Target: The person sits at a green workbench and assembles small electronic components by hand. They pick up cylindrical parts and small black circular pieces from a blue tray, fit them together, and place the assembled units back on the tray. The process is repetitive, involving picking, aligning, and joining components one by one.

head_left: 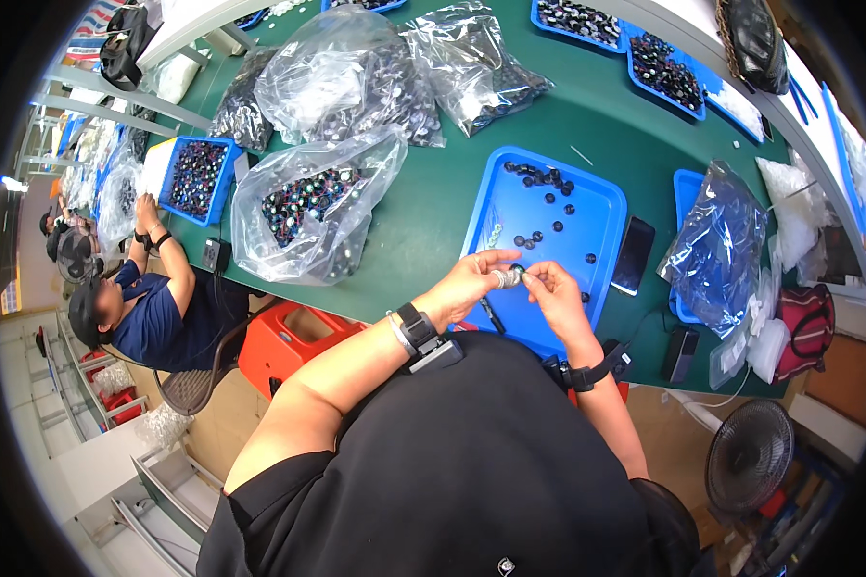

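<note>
Above the near part of a blue tray (595, 207), my two hands meet at a small, round, shiny dark piece (517, 272). My left hand (460, 287) pinches it from the left, a ring on one finger. From the right, the fingertips of my right hand (560, 303) close on the same piece; its finer details are too small to make out. Several small black round parts (550, 198) lie scattered in the tray, mostly toward its far side. A thin black pen-like tool (492, 314) rests by the tray's near left, partly hidden by my left hand.
Left of the tray, an open clear bag (375, 197) holds many small dark parts; fuller bags (351, 82) stand behind. A phone (634, 255) and a dark plastic bag (717, 245) lie rightward. A co-worker (154, 313) sits at left near a red stool (284, 346). A fan (749, 457) stands lower right.
</note>
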Motion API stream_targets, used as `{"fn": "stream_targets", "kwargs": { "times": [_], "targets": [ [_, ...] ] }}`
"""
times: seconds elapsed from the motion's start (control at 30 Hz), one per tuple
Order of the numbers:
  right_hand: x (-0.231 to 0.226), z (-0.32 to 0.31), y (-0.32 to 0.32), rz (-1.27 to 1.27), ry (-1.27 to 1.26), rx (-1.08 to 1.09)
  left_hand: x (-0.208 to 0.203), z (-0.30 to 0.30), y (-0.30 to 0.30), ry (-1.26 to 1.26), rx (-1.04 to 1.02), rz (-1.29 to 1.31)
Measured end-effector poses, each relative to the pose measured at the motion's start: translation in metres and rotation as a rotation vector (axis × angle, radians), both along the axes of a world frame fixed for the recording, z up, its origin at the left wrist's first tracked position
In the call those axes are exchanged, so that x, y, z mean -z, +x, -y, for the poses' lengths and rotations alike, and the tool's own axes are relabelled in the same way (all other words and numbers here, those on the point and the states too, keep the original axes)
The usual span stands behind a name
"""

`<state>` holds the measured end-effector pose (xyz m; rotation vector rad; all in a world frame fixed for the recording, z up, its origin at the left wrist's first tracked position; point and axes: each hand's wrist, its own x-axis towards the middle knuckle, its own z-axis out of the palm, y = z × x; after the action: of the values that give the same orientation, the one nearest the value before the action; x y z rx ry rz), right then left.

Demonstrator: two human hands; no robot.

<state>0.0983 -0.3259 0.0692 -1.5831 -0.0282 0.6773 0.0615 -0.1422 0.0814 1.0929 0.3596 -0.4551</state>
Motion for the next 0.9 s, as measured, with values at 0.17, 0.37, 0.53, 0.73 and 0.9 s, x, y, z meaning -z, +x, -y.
{"fn": "stream_targets", "kwargs": {
  "times": [0.17, 0.37, 0.53, 0.73, 0.9],
  "targets": [
    [-0.006, -0.003, -0.008, 0.158, -0.135, -0.102, -0.01, 0.006, -0.001, 0.152, 0.004, -0.101],
    [-0.016, -0.011, -0.009, -0.147, -0.079, -0.15, 0.007, 0.007, -0.005, 0.702, 0.129, 0.248],
    [-0.028, -0.018, -0.007, -0.194, 0.062, -0.058, 0.039, -0.009, 0.011, 0.562, -0.318, 0.174],
    [0.019, 0.015, -0.008, -0.168, -0.03, -0.026, 0.036, -0.038, -0.005, 0.36, -0.253, -0.017],
    [0.039, 0.032, -0.018, -0.192, -0.045, -0.013, -0.019, -0.066, -0.014, 0.617, -0.341, 0.226]
  ]
}}
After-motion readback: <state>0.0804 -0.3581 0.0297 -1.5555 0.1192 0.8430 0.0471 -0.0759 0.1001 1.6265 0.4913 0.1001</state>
